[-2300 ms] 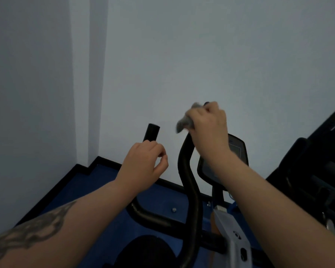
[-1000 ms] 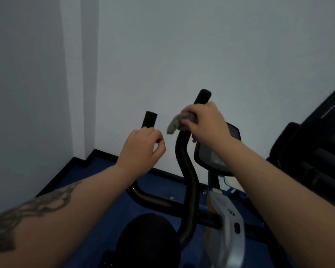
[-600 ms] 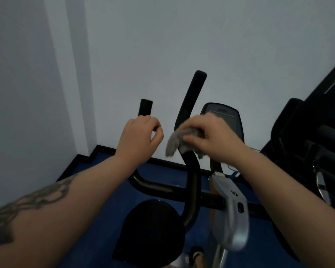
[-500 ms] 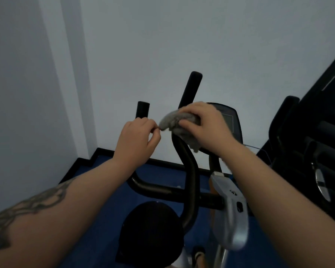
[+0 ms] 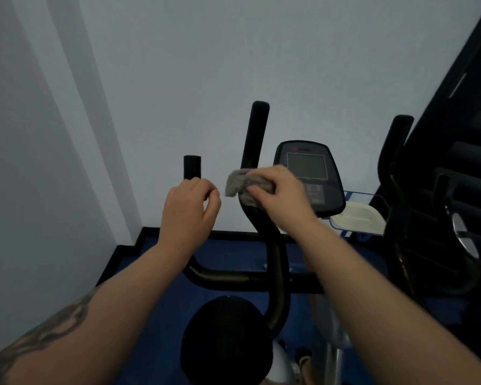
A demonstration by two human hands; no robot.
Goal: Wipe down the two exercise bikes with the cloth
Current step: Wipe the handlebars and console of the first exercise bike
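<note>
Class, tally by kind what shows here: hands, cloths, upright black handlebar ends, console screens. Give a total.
Hands: 2 (left hand, right hand)
Cloths: 1
Upright handlebar ends: 3 ()
Console screens: 1
Total: 7

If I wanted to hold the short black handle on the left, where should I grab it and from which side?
Grab the short handle round its upright black tip, just above where the left hand already holds it. Come from the near side and curl your fingers round. It is a round, thin tube standing almost straight up, so a wrap-round hold probably fits best.
</note>
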